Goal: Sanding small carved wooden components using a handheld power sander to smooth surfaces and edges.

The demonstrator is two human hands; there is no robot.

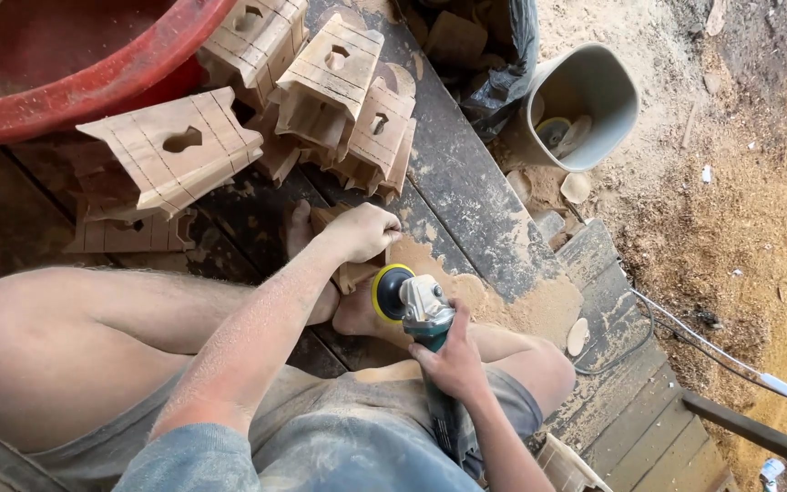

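Two hands are at work over a dusty plank floor [466,191]. The left hand [363,231] is closed around a small carved wooden piece [353,273], pressing it down against the planks beside the person's bare feet. The right hand [453,363] grips the green body of an angle grinder [416,305], whose yellow-rimmed sanding disc [386,292] stands on edge, touching the wooden piece. Sawdust [503,301] is heaped just right of the grinder. Beyond the left hand lies a pile of carved wooden blocks [257,100] with keyhole-shaped cutouts, next to a red tub [93,87]. A grey bucket [585,105] stands well apart to the right, on sawdust-covered ground.
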